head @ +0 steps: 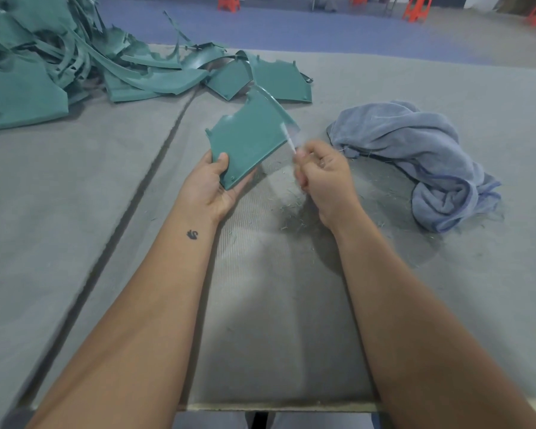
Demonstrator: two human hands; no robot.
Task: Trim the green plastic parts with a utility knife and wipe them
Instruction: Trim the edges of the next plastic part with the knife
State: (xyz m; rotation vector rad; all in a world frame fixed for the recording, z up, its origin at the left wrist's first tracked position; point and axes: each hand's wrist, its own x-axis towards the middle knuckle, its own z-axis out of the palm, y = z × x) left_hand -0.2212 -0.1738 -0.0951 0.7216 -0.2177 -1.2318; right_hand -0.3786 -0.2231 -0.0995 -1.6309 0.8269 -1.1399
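Grey felt table (75, 187) bears green offcuts (59, 63), blue towel (421, 156), fine shavings (291, 209).

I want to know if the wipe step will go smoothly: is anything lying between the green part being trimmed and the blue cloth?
Nothing visible does. The green part is held in the left hand; the blue cloth lies to its right. Between them are only the right hand with the blade and bare grey table with fine shavings.
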